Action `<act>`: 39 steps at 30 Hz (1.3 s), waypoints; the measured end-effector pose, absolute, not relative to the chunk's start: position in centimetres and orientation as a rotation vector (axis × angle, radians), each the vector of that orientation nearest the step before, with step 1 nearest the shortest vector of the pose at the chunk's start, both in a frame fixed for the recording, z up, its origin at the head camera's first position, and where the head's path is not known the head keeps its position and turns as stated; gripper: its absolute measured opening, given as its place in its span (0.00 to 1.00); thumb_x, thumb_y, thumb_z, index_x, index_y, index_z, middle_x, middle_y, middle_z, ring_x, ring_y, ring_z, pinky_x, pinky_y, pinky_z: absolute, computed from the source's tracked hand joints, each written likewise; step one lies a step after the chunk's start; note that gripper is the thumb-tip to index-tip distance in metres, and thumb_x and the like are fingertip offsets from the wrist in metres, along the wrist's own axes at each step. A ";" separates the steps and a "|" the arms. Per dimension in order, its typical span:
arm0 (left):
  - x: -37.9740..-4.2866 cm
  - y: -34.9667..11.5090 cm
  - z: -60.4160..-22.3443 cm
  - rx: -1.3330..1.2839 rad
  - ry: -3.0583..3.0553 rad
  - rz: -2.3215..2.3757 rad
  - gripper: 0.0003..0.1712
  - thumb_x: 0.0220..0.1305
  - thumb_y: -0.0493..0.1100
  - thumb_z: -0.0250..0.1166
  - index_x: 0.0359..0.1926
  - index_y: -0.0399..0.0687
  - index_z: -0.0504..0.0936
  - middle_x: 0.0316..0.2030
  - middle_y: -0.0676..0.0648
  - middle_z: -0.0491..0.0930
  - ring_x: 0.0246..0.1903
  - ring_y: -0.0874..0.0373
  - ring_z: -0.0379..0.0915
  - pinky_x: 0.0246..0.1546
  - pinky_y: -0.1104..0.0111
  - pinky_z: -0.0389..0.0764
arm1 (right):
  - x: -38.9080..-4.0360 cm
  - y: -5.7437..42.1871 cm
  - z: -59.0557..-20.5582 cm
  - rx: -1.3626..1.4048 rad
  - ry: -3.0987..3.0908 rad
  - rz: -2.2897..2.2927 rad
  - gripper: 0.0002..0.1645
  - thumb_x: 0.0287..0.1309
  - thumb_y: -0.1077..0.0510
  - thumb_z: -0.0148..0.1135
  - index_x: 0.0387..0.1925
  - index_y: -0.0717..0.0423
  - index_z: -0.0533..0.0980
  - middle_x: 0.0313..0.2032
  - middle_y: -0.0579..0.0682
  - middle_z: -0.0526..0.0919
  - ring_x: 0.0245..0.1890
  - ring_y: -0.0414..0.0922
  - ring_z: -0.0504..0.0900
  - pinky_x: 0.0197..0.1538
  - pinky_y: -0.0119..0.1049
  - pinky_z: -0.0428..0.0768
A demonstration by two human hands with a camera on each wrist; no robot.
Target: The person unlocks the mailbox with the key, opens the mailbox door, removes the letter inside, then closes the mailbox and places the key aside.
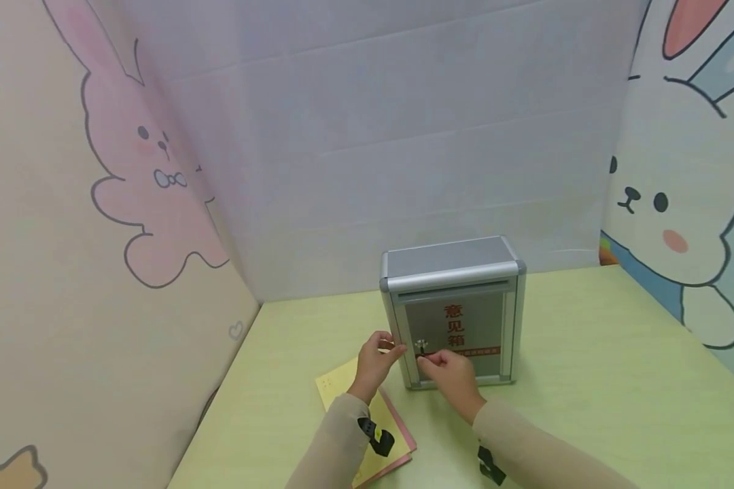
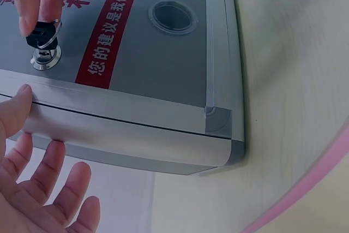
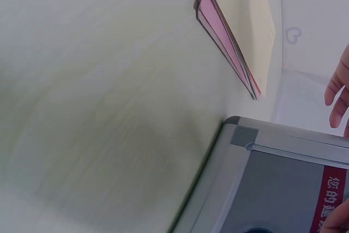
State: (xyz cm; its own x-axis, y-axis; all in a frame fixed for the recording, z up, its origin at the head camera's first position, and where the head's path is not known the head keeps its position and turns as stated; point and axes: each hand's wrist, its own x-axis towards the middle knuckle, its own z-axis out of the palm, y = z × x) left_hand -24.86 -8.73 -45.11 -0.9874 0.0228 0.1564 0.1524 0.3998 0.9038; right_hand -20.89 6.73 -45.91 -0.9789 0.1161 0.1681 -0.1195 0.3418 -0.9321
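Observation:
A grey metal suggestion box [image 1: 486, 319] with silver edges and red lettering stands upright on the table. My left hand [image 1: 373, 367] is at its left edge; the left wrist view shows the thumb on the front frame and fingertips against the side, other fingers loose. With thumb and forefinger, my right hand [image 1: 455, 380] pinches a black-headed key [image 2: 39, 36] at the round lock [image 2: 46, 61] on the door. A metal ring hangs from the key's head. In the right wrist view, only fingertips of the right hand show, at the lower right edge.
Yellow and pink papers [image 1: 397, 414] lie in a stack left of the box, partly under my left forearm. A slot [image 1: 452, 292] runs across the box's upper front. A pale curtain [image 1: 404, 170] hangs behind the pale green table [image 1: 587, 380], with rabbit-printed walls at both sides.

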 end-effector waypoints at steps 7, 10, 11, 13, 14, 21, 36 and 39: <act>-24.8 -8.8 -45.0 -0.146 -2.530 -1.655 0.14 0.60 0.39 0.69 0.40 0.37 0.74 0.34 0.41 0.80 0.32 0.56 0.73 0.30 0.67 0.73 | -21.0 6.9 -46.4 -0.084 -2.355 1.936 0.21 0.65 0.52 0.61 0.43 0.69 0.79 0.20 0.50 0.74 0.19 0.39 0.68 0.25 0.31 0.70; -24.7 -8.8 -44.9 -0.147 -2.529 -1.657 0.13 0.60 0.39 0.69 0.39 0.37 0.74 0.34 0.41 0.80 0.32 0.56 0.73 0.30 0.67 0.73 | -21.0 6.8 -46.2 -0.102 -2.343 2.036 0.23 0.68 0.52 0.58 0.49 0.71 0.77 0.17 0.49 0.71 0.17 0.39 0.68 0.26 0.31 0.71; -24.7 -8.7 -44.8 -0.146 -2.529 -1.659 0.13 0.60 0.38 0.69 0.39 0.37 0.74 0.34 0.41 0.79 0.32 0.56 0.73 0.30 0.67 0.73 | -21.0 6.8 -46.2 -0.102 -2.343 2.063 0.24 0.69 0.52 0.57 0.50 0.71 0.77 0.16 0.47 0.70 0.17 0.38 0.68 0.27 0.32 0.72; -24.6 -8.7 -44.8 -0.141 -2.530 -1.661 0.13 0.60 0.38 0.69 0.39 0.37 0.74 0.34 0.42 0.79 0.31 0.56 0.72 0.30 0.67 0.73 | -20.9 6.8 -46.0 -0.104 -2.331 2.140 0.24 0.70 0.53 0.55 0.51 0.73 0.76 0.14 0.45 0.69 0.17 0.38 0.67 0.28 0.32 0.72; -24.6 -8.6 -44.8 -0.140 -2.529 -1.665 0.13 0.60 0.38 0.69 0.39 0.37 0.73 0.34 0.42 0.79 0.31 0.56 0.72 0.30 0.67 0.73 | -20.9 6.8 -45.9 -0.106 -2.319 2.184 0.24 0.70 0.53 0.54 0.51 0.74 0.75 0.13 0.45 0.68 0.17 0.38 0.67 0.29 0.33 0.73; -24.6 -8.6 -44.7 -0.125 -2.529 -1.680 0.13 0.60 0.38 0.69 0.38 0.38 0.73 0.35 0.41 0.79 0.31 0.56 0.73 0.30 0.67 0.72 | -21.1 7.0 -45.4 -0.162 -2.241 2.449 0.22 0.73 0.55 0.49 0.52 0.72 0.74 0.15 0.43 0.65 0.17 0.36 0.62 0.26 0.31 0.67; -24.5 -8.7 -44.7 -0.133 -2.536 -1.691 0.14 0.60 0.39 0.69 0.39 0.37 0.73 0.35 0.42 0.78 0.32 0.56 0.73 0.31 0.66 0.72 | -21.2 7.3 -44.8 -0.119 -2.364 2.301 0.22 0.68 0.54 0.57 0.48 0.71 0.75 0.12 0.43 0.61 0.15 0.38 0.58 0.27 0.35 0.66; -24.5 -8.8 -44.7 -0.139 -2.535 -1.699 0.13 0.61 0.39 0.69 0.39 0.38 0.73 0.35 0.42 0.78 0.32 0.56 0.72 0.31 0.67 0.72 | -21.1 7.2 -44.5 -0.102 -2.402 2.228 0.17 0.66 0.54 0.60 0.42 0.68 0.75 0.11 0.43 0.60 0.15 0.39 0.58 0.28 0.36 0.65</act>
State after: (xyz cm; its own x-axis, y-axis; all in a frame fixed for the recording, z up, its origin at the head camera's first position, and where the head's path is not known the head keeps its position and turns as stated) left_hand -24.51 -8.75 -44.73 -0.9921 0.0273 0.1224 0.1236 0.3786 0.9173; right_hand -21.09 7.21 -44.48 -0.9888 -0.0468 -0.1419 0.1380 0.0785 -0.9873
